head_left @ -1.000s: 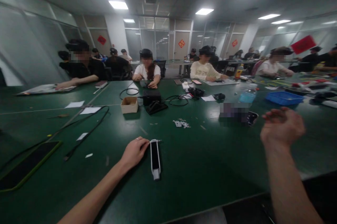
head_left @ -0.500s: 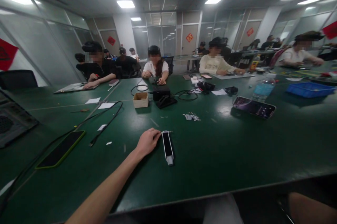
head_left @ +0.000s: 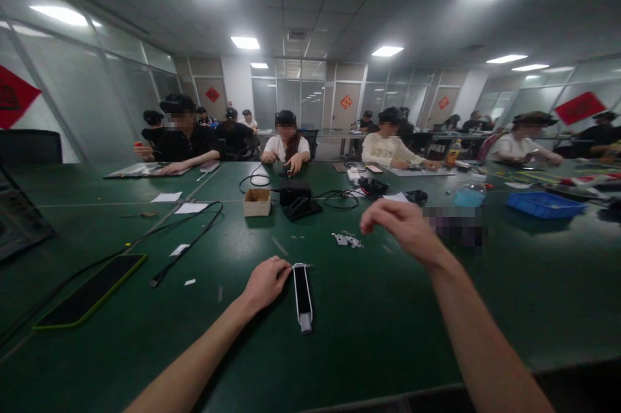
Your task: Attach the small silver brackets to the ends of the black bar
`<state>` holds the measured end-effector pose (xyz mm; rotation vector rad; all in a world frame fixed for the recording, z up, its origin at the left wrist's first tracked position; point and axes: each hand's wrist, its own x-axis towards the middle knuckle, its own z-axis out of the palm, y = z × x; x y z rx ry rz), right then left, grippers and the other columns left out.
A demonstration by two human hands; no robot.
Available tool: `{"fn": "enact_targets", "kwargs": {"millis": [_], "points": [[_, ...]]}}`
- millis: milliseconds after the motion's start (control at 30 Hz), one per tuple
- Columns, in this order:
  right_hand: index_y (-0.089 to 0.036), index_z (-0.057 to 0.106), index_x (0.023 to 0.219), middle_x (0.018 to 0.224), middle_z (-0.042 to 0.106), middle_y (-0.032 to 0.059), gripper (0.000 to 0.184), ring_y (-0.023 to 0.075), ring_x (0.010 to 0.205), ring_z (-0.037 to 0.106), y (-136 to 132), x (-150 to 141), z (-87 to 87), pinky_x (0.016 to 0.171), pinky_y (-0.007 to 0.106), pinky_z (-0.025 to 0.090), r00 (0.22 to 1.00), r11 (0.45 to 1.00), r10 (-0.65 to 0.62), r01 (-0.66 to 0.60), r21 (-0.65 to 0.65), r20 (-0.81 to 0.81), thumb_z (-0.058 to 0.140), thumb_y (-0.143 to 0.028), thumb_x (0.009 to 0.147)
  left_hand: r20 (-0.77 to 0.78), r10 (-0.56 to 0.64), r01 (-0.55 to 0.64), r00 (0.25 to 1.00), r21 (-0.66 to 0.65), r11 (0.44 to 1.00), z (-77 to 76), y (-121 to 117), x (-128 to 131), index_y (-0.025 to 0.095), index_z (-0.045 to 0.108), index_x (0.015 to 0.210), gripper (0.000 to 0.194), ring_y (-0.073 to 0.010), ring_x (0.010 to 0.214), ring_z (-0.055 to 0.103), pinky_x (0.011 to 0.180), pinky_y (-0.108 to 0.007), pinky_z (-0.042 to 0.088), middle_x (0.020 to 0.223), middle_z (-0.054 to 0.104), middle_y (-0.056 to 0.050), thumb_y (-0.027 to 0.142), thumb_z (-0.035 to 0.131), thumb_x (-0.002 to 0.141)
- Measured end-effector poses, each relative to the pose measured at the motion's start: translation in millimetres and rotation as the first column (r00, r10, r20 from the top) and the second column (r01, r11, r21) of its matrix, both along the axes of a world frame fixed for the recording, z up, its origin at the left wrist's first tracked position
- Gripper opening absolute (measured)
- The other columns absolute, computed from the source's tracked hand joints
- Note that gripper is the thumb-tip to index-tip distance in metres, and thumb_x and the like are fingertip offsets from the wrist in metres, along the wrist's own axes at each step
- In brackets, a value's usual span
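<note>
A narrow white-edged piece with a black middle and a grey lower end [head_left: 303,296] lies lengthwise on the green table. Against its far end rests my left hand [head_left: 266,283], fingers bent and tips pressed together by a thin metal pin [head_left: 309,266] that sticks out on the other side. Whether those fingertips grip the pin cannot be made out. My right hand [head_left: 402,228] hovers over the table, fingers loosely curved downward, and nothing shows in it. Just left of its fingertips is a loose pile of small silvery metal parts [head_left: 347,240].
A small cardboard box [head_left: 257,202] and a black device [head_left: 295,194] with cables stand ahead. At left lies a green-edged phone [head_left: 92,291]; a blue tray [head_left: 546,204] and a bottle [head_left: 469,194] are at right. Several co-workers sit across the table.
My right hand has come up from below the table edge at lower right to beside the small metal parts. My left hand stays at the white-edged piece. The camera view has tilted up.
</note>
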<state>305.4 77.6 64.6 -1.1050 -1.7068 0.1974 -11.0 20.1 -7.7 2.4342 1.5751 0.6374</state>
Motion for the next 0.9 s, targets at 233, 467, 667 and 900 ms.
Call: {"fn": "enact_targets", "kwargs": {"millis": [233, 467, 667, 900], "points": [[-0.018, 0.071, 0.094, 0.096, 0.070, 0.0064, 0.022, 0.0184, 0.089, 0.063, 76, -18, -38.8, 0.081, 0.025, 0.046, 0.800, 0.874, 0.142, 0.175, -0.454, 0.583, 0.061, -0.014, 0.075, -0.032, 0.040, -0.040, 0.999, 0.001, 0.999, 3.3, -3, 1, 0.019, 0.070, 0.089, 0.028, -0.0193, 0.081, 0.064, 0.075, -0.029, 0.048, 0.088, 0.068, -0.007, 0.024, 0.043, 0.093], [-0.020, 0.073, 0.089, 0.093, 0.071, 0.0060, 0.022, 0.0176, 0.087, 0.065, 105, -13, -60.8, 0.079, 0.024, 0.046, 0.753, 0.826, 0.212, 0.202, -0.526, 0.623, 0.063, -0.013, 0.071, 0.003, 0.015, -0.015, 1.000, -0.032, 0.999, 3.1, -2, -2, 0.018, 0.069, 0.093, 0.029, -0.0181, 0.082, 0.062, 0.076, -0.028, 0.048, 0.091, 0.067, -0.007, 0.026, 0.042, 0.094], [-0.016, 0.073, 0.080, 0.085, 0.071, 0.0079, 0.014, 0.0171, 0.081, 0.066, 108, -16, -56.3, 0.071, 0.022, 0.048, 0.770, 0.775, 0.196, 0.258, -0.578, 0.607, 0.063, -0.016, 0.070, 0.026, -0.001, 0.002, 1.000, -0.041, 0.999, 1.7, -3, -4, 0.018, 0.069, 0.094, 0.029, -0.0177, 0.081, 0.062, 0.075, -0.027, 0.048, 0.090, 0.066, -0.006, 0.027, 0.041, 0.094], [-0.014, 0.065, 0.056, 0.061, 0.065, 0.0076, 0.011, 0.0185, 0.062, 0.063, 97, -19, -35.1, 0.060, 0.025, 0.047, 0.781, 0.738, 0.192, 0.285, -0.612, 0.595, 0.063, -0.016, 0.066, 0.021, 0.002, -0.001, 1.000, -0.033, 0.999, 2.4, -2, -4, 0.018, 0.069, 0.094, 0.029, -0.0184, 0.082, 0.062, 0.074, -0.028, 0.048, 0.091, 0.066, -0.007, 0.026, 0.041, 0.094]]}}
